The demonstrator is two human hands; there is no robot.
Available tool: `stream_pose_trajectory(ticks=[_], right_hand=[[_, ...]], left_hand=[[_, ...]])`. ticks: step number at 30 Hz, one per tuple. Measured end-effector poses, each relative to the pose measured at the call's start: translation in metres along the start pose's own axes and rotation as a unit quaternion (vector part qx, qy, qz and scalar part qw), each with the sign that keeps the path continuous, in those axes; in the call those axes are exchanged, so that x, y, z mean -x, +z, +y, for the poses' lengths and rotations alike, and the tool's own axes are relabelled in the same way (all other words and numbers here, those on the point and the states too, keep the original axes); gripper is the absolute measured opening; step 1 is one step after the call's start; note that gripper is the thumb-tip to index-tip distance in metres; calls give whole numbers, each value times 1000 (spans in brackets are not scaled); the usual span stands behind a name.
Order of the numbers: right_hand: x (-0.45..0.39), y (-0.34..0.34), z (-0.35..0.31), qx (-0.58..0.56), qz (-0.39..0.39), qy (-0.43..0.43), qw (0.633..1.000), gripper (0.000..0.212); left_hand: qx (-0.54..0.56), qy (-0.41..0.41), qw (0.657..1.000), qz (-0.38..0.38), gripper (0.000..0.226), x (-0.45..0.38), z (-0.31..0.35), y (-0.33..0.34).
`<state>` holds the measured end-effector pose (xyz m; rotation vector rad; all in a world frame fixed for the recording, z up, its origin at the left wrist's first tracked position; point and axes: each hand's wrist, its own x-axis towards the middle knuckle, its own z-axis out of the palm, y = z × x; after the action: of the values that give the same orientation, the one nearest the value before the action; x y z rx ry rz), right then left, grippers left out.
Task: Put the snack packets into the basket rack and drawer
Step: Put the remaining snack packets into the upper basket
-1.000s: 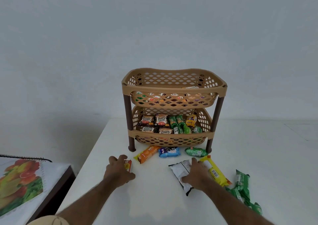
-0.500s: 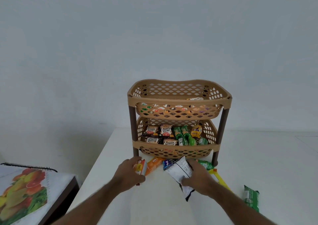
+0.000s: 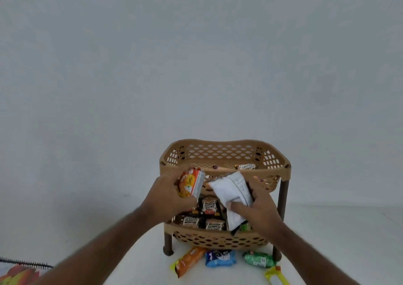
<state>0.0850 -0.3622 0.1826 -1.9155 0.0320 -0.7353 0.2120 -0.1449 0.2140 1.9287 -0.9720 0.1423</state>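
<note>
- The left hand (image 3: pixel 168 194) curls its fingers round a small orange packet (image 3: pixel 191 185), held up before the basket rack (image 3: pixel 224 194).
- The right hand (image 3: pixel 256 208) grips a white packet (image 3: pixel 231 195), thumb pressed on its face.
- Three packets (image 3: pixel 220 258) lie on the white table (image 3: pixel 327 241) by the rack's feet, against a plain grey wall (image 3: pixel 196 56).

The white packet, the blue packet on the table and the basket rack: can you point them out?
white packet (image 3: pixel 226 188), head view, on its upper white face.
blue packet (image 3: pixel 220 258), head view, on its middle.
basket rack (image 3: pixel 224 142), head view, on the top basket's back rim.
</note>
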Motion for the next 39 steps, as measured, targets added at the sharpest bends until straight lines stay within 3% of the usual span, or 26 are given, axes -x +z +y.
stream_pose_trajectory(ticks=[4, 10, 16, 22, 25, 30, 34, 37, 39], right_hand=[[-37, -10, -21, -75, 59, 8, 995, 42], [-88, -13, -37, -103, 114, 43, 987, 33], [-132, 0, -33, -56, 139, 50, 987, 11], [-172, 11, -13, 36, 150, 108, 982, 32], [-187, 17, -3, 135, 161, 118, 971, 39], [-216, 32, 18, 164, 139, 143, 966, 31], [-241, 44, 33, 218, 87, 143, 962, 31], [-254, 57, 41, 240, 53, 144, 959, 33], [-261, 68, 45, 265, 26, 147, 953, 33]], left_hand=[[-3, 18, 998, 57, 79, -39, 14, -19], [-44, -30, 994, 90, 86, -102, -1, -26], [-104, -65, 991, 47, 84, -154, -27, -14], [-174, -81, 981, -15, 77, -193, -51, -4], [-194, -97, 976, -27, 75, -206, -67, -1], [-233, -116, 965, -43, 71, -217, -88, 12], [-255, -115, 959, -33, 39, -224, -100, 16], [-276, -141, 947, -80, 30, -230, -106, 20], [-313, -150, 927, -142, 42, -231, -109, 25]])
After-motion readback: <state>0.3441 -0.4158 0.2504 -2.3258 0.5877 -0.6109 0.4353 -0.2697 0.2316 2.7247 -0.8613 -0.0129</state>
